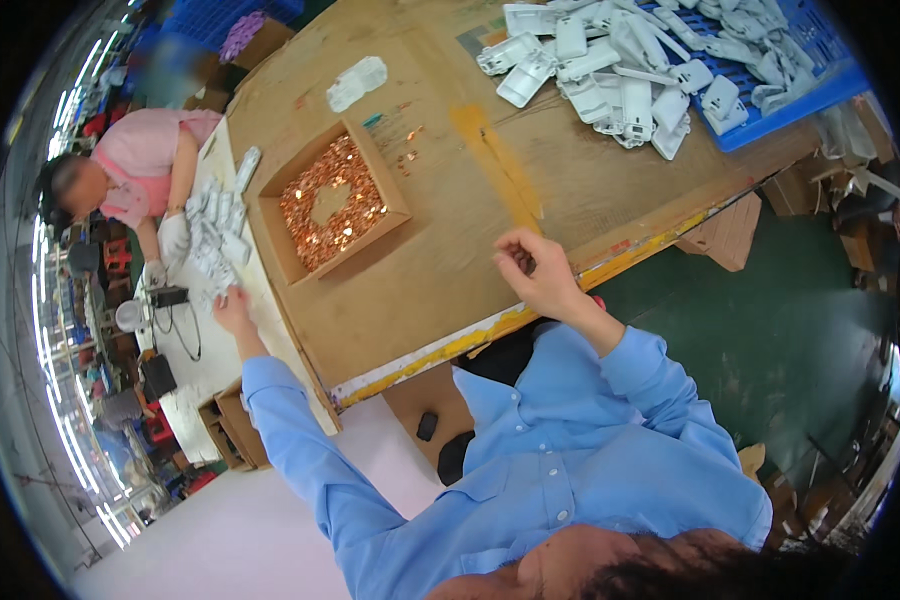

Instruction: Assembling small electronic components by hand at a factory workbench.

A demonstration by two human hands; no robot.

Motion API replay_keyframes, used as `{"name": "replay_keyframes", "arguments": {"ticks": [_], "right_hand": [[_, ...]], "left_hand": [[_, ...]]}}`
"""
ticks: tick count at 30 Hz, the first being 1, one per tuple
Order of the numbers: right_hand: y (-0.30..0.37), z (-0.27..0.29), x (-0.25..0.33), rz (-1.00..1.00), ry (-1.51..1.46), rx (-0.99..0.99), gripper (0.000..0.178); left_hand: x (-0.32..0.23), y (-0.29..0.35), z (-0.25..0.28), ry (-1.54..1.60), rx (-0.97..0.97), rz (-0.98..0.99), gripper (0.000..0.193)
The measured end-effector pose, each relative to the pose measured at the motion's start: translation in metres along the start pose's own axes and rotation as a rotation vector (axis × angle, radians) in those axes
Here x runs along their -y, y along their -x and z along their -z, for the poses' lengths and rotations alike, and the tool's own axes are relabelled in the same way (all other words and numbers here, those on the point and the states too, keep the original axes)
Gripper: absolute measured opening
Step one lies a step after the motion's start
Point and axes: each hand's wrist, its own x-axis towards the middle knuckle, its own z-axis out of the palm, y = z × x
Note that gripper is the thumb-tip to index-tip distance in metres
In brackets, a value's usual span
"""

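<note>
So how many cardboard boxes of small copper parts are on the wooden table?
1. The cardboard box of copper parts sits on the table, between the left hand and the right hand. Others may lie outside the view.

Your work surface is a worn brown wooden table (440,260) with a yellow-taped edge. On it sit a shallow cardboard box (332,203) of small copper-coloured parts, a clear plastic piece (356,83), a heap of white plastic housings (610,70) and a blue crate (800,70)
</note>
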Motion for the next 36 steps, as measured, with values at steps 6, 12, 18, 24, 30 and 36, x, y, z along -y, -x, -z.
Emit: {"name": "replay_keyframes", "arguments": {"ticks": [6, 12, 18, 24, 30, 36], "right_hand": [[-0.028, 0.035, 0.028, 0.137, 0.319, -0.122, 0.022], [-0.161, 0.07, 0.026, 0.217, 1.095, -0.106, 0.031], [-0.209, 0.073, 0.009, 0.115, 1.339, 0.057, 0.032], [-0.153, 0.03, 0.013, 0.234, 1.396, 0.314, 0.029], [-0.043, -0.057, 0.04, 0.424, 1.263, 0.728, 0.024], [0.0, -0.127, 0.02, 0.842, 1.047, 0.736, 0.011]], "left_hand": [[-0.036, 0.058, -0.02, -0.187, -0.039, -0.18, 0.072], [-0.071, 0.201, -0.022, -0.038, 0.161, -0.366, 0.042], [-0.082, 0.331, -0.002, 0.248, 0.444, -0.035, 0.035], [-0.091, 0.37, 0.011, 0.361, 0.508, 0.017, 0.027], [-0.101, 0.347, -0.011, 0.255, 0.641, -0.136, 0.029], [-0.078, 0.313, -0.021, -0.092, 0.536, -0.317, 0.031]]}}
